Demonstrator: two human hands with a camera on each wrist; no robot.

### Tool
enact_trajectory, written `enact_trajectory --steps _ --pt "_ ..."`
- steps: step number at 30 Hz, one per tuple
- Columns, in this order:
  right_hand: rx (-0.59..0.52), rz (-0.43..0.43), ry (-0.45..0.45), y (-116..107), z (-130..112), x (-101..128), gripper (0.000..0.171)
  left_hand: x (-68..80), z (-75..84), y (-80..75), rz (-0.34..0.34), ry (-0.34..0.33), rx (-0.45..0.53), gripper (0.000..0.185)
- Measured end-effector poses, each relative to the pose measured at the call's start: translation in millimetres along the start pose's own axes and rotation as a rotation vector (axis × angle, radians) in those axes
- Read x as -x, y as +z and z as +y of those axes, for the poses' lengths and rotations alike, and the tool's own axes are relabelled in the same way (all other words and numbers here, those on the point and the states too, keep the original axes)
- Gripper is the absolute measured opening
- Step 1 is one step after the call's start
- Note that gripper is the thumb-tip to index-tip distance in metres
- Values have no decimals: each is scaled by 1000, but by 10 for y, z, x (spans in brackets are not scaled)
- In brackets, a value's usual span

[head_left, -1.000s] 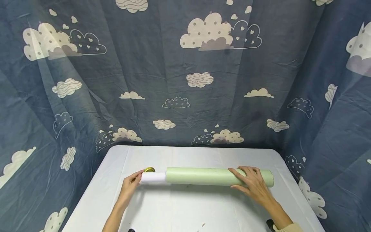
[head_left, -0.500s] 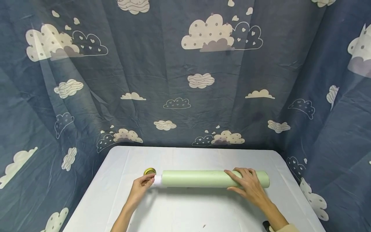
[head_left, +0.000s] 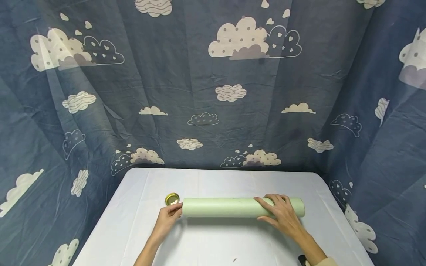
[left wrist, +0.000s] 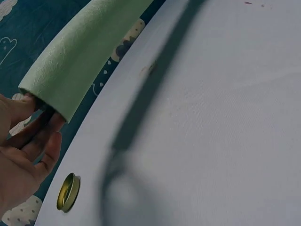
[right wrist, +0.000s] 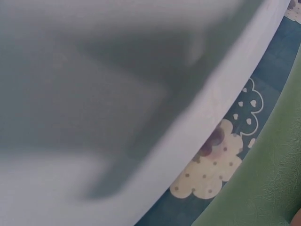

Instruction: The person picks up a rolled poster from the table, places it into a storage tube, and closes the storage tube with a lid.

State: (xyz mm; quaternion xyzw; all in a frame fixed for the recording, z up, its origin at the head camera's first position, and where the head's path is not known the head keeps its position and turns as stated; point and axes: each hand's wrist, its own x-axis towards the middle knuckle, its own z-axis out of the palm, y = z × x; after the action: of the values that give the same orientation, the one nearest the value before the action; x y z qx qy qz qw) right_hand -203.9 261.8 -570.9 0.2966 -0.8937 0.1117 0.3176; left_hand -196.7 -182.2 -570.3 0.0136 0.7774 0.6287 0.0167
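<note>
Change: the white roll that stuck out of the 9 o'clock end a second ago no longer shows; we see only the green tube (head_left: 219, 207), lying 9 to 3 o'clock and seemingly raised above the tabletop (head_left: 216, 244). Right hand (head_left: 281, 216) grips the tube toward 3 o'clock, thumb on the near side. Left hand (head_left: 168, 218) has fingertips in the 9 o'clock mouth; we can't tell if they pinch anything. Gold lid (head_left: 172, 200) sits at 12 o'clock from it. We judge the insertion about done.
</note>
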Motion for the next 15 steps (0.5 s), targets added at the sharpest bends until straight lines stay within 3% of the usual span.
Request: enact_trajectory --steps 4,7,11,15 --pt "3 2 5 16 -1 47 73 21 -82 -115 37 -28 -18 27" --pt "8 -4 13 10 7 103 71 34 -163 -191 116 1 -117 25" --pt "13 1 25 -5 36 166 72 49 -284 -237 215 125 -414 33" --pt "3 21 39 -29 90 208 73 -30 -368 -213 251 262 -705 53"
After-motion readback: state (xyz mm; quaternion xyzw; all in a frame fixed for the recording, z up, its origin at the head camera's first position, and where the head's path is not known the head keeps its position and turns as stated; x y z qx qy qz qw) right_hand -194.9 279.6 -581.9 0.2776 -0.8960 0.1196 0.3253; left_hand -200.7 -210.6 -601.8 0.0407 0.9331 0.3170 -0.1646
